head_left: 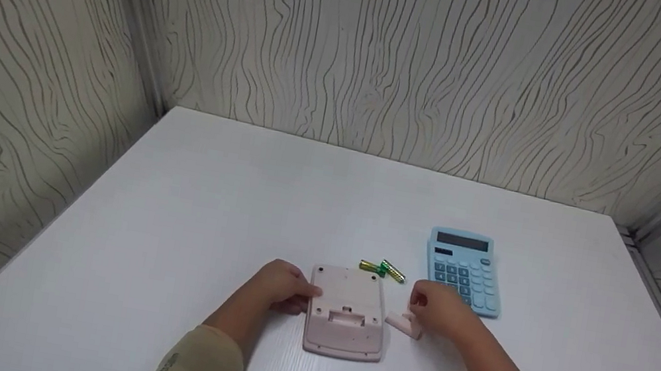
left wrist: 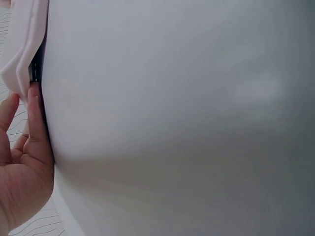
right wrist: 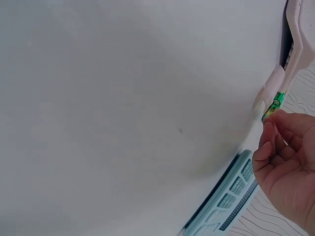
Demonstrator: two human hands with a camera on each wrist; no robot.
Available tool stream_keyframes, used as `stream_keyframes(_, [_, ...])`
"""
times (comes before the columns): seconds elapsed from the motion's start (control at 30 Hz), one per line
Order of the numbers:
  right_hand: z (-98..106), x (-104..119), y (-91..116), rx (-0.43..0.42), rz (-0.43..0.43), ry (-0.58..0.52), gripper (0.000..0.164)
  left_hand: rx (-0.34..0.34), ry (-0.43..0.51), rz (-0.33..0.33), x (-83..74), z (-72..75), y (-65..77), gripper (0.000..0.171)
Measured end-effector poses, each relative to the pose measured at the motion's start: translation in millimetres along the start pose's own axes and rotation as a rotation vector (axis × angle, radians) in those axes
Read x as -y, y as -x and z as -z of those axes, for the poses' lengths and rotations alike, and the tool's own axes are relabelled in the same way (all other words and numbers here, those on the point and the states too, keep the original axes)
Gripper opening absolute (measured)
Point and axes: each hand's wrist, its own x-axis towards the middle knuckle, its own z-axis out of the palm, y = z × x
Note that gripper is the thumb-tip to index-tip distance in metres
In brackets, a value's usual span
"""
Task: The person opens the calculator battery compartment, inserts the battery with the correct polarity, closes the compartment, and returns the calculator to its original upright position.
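A pink calculator (head_left: pixel 349 293) lies face down with the recess in its back showing. My left hand (head_left: pixel 285 285) grips its left edge, thumb on top; in the left wrist view the fingers (left wrist: pixel 35 110) reach under the edge of the pink casing (left wrist: pixel 22 54). Just right of the calculator, my right hand (head_left: pixel 441 308) pinches a small pink battery cover (head_left: pixel 404 324), partly hidden by the fingers. Two green-and-gold batteries (head_left: pixel 393 271) lie beyond the calculator's top right corner. In the right wrist view, a battery (right wrist: pixel 276 102) appears behind the cover (right wrist: pixel 271 86), near the fingertips.
A blue calculator (head_left: pixel 467 272) lies face up behind the right hand, which covers its lower left corner. The white table (head_left: pixel 221 194) meets wood-patterned walls (head_left: pixel 353 48) at the back and sides.
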Motion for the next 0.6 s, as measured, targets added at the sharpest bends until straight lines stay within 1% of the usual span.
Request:
stream_keyframes(0.23, [7.9,14.1,-8.2,-0.068,0.016,0.009,0.006,0.001,-0.010,-0.010,1.1,-0.1,-0.9,0.025])
stream_keyframes(0.43, [4.9,23.0,-21.6,-0.150,0.019,0.037,0.006,0.014,0.012,-0.006,1.1,-0.2,-1.2,0.024])
stream_keyframes(0.6, [1.0,28.3,-29.6,-0.194,0.010,0.073,0.014,0.015,0.002,-0.008,1.1,-0.4,-2.3,0.025])
